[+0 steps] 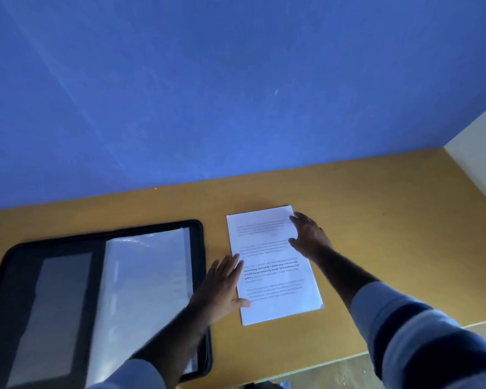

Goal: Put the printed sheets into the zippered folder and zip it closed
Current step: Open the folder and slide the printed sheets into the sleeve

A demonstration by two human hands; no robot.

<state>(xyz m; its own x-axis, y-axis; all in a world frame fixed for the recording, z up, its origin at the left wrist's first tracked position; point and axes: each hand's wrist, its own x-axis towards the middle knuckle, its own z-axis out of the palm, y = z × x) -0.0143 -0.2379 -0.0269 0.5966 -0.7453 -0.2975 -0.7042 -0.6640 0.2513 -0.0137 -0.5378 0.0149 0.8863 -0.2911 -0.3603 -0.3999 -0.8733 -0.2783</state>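
A stack of white printed sheets [272, 265] lies flat on the wooden table [376, 248], right of centre. My left hand [223, 284] rests at the stack's left edge, fingers spread, thumb on the paper. At the stack's upper right edge is my right hand [309, 234], fingers apart and touching the paper. Neither hand grips the sheets. The black zippered folder [101, 234] lies unzipped and spread flat at the left, showing a grey pocket and a clear plastic sleeve [143, 290]. My left forearm crosses the folder's lower right corner.
A blue wall [208, 94] rises directly behind the table. A pale side panel [477, 153] closes the right end. The table's front edge [348, 356] runs along the lower right, with floor below it.
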